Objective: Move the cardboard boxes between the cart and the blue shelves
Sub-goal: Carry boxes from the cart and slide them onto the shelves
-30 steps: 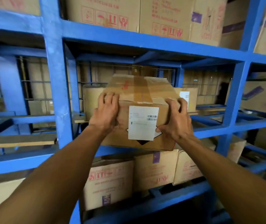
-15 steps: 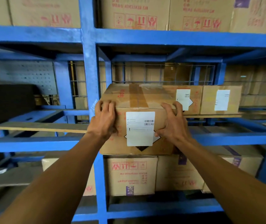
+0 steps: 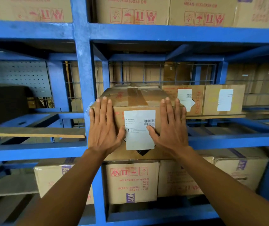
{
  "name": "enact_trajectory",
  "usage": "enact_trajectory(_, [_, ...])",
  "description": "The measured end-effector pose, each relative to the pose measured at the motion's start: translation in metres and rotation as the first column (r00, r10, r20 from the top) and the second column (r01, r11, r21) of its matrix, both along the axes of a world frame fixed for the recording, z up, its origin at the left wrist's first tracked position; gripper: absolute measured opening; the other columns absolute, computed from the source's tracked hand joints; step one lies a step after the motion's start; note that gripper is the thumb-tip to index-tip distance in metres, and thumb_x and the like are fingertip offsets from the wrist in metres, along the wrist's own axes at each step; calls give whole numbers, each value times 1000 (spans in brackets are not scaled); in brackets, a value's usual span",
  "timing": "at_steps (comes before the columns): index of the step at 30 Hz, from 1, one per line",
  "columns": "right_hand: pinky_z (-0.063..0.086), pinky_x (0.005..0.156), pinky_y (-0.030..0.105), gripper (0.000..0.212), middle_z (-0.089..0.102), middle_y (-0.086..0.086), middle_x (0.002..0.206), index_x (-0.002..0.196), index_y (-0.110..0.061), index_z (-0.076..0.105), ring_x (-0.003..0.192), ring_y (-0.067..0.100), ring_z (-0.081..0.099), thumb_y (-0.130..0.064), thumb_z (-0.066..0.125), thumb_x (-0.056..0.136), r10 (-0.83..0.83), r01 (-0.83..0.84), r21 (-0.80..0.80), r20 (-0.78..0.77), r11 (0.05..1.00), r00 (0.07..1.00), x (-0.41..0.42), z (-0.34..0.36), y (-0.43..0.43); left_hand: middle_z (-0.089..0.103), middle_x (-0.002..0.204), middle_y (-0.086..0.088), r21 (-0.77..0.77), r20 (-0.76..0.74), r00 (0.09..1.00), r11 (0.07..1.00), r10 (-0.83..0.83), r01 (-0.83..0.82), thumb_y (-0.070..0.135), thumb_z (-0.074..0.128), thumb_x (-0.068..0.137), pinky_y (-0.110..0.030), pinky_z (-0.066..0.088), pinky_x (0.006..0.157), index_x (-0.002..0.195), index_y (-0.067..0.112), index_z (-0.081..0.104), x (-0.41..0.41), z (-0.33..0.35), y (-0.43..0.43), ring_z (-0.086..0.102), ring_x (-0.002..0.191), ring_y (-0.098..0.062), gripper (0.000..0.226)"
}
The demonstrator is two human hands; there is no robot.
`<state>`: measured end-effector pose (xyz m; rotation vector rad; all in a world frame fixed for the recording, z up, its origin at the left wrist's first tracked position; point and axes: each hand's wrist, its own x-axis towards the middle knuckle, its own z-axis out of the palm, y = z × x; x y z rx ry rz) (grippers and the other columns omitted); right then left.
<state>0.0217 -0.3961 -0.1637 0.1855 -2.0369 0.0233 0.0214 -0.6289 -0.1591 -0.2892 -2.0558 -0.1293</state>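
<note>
Here, your left hand (image 3: 104, 126) and right hand (image 3: 171, 126) flat, fingers straight, grasping nothing, pressing the labelled cardboard box (image 3: 137, 100) front, on the blue shelf (image 3: 228, 139).

Top-shelf box (image 3: 133, 10) reads "MEAS: 43X33X28 CM"; lower box (image 3: 131, 183), inverted, "TRANSLUCENT".

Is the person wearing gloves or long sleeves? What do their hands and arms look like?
No gloves. The left hand and right hand are bare, with no rings and short, plain nails. The left arm and right arm are bare too: no sleeves, watch or bands anywhere the picture shows.
</note>
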Motion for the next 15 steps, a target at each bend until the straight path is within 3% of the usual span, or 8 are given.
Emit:
enact_trajectory(6, [8,119,57,91,20,22,158,149,3,28,147,42,12,-60,49,86,-7,10,15,-172,1000,985,-25,-3,-1,16,158,-20,27,-100,995,1000,-3,6,54,48,87,-49,3,119,150,-3,19,-20,-2,3,8,147,-33,90])
enact_trajectory(15, [13,117,59,87,23,19,155,147,0,26,145,42,18,-59,45,86,-12,13,3,-304,1000,952,-60,-5,-3,30,152,-23,44,-255,967,999,4,8,56,44,84,-52,11,118,145,-5,31,-57,-4,3,19,144,-37,87])
